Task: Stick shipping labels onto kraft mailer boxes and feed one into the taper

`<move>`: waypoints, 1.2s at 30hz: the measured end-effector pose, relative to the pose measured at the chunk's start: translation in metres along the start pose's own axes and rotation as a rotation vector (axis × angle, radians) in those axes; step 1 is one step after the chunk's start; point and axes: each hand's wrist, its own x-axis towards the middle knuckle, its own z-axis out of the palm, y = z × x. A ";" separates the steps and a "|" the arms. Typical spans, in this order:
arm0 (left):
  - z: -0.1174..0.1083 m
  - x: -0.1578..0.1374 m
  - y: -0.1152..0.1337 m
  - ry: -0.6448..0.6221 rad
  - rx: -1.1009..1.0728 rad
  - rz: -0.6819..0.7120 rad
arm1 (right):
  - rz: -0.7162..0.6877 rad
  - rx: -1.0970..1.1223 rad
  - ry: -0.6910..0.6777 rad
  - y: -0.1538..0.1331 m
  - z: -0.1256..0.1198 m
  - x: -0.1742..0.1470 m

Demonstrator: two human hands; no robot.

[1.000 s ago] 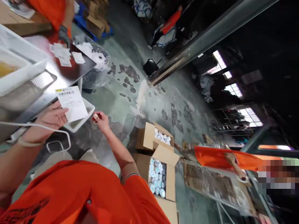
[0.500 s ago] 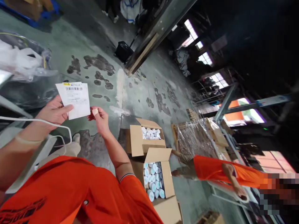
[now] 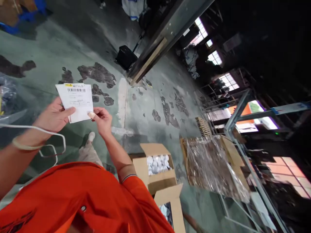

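evidently i have light, thin stock here: the printed papers [image 3: 75,101] at the scene's left should bend and crease easily, and the layers may slide on each other. my left hand [image 3: 53,116] pinches them at the lower left, thumb on top; my right hand [image 3: 103,120] pinches the lower right edge. i'd keep to those low edges, off the barcode [image 3: 76,90]. to the right, the far carton [image 3: 161,177] stands open with white round pieces [image 3: 157,164]; the near carton [image 3: 179,213] shows pale ones, partly hidden by my sleeve [image 3: 143,194].
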 end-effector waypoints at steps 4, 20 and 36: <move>0.015 0.091 0.009 0.081 -0.045 0.071 | 0.019 -0.006 -0.107 -0.006 0.003 0.115; -0.025 0.388 0.090 0.426 -0.323 0.184 | 0.118 -0.070 -0.506 0.002 0.115 0.457; -0.100 0.688 0.217 0.440 -0.303 -0.068 | 0.147 -0.041 -0.401 0.022 0.276 0.768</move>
